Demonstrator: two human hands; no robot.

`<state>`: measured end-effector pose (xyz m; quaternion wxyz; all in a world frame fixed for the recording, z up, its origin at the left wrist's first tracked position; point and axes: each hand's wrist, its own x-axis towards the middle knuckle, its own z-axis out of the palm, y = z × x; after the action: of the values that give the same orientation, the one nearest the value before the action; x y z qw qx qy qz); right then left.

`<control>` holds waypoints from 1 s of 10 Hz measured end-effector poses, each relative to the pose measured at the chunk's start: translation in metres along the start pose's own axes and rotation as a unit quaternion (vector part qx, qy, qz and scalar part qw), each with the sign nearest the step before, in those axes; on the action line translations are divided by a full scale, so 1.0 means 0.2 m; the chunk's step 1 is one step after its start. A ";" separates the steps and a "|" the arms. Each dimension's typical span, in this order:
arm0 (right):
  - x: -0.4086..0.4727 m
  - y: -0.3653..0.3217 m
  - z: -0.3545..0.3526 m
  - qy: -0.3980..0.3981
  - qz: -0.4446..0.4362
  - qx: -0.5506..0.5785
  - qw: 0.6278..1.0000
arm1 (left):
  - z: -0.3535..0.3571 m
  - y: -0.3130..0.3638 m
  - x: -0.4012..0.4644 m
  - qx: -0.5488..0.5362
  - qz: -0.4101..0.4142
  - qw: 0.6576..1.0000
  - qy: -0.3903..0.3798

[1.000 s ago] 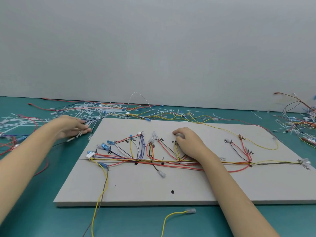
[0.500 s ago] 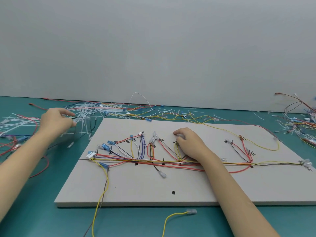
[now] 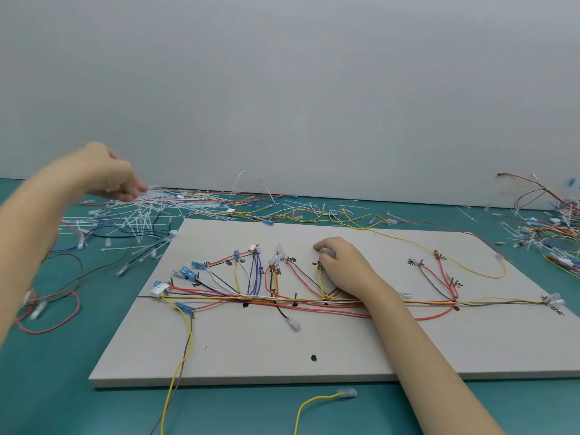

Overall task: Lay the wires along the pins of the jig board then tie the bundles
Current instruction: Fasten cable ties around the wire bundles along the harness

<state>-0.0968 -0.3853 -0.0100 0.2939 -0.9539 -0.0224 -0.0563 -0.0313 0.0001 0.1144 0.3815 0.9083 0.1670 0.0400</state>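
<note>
Though blurred, two hands (image 3: 103, 174), one board (image 3: 251, 350).

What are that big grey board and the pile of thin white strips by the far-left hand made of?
The jig board looks like a matte, pale grey sheet, perhaps foam board or painted wood: flat, dull, with a plain light edge. The white strips look like plastic cable ties: thin, stiff, slightly translucent. The left hand seems to pinch some, though it is blurred.

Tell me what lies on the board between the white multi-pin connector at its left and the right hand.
In the head view, between the white connector and the right hand, upright wire branches fan out of the horizontal bundle on the jig board.
</note>
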 end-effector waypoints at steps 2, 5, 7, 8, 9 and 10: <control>0.01 0.00 0.00 0.002 0.000 -0.001 1.000 | 0.06 0.04 -0.05 -0.122 0.052 0.991 -0.015; 0.01 0.00 0.00 0.004 -0.001 0.002 1.000 | 0.48 0.00 -0.21 -0.036 0.223 0.964 -0.142; 0.00 0.01 0.00 0.001 -0.001 0.006 1.000 | 0.64 -0.02 -0.22 0.019 0.259 0.954 -0.152; 0.01 0.01 0.00 0.001 -0.002 0.005 1.000 | 0.66 -0.05 -0.22 0.015 0.256 0.954 -0.154; 0.01 0.01 0.00 0.001 -0.002 0.009 1.000 | 0.66 -0.06 -0.22 -0.040 0.239 0.960 -0.141; 0.00 0.00 0.00 0.016 -0.003 0.016 1.000 | 0.65 -0.05 -0.24 -0.125 0.226 0.961 -0.095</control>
<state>-0.0957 -0.3858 -0.0108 0.3093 -0.9480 -0.0212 -0.0723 -0.0529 -0.0985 0.0176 0.4871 0.8670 -0.0861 0.0596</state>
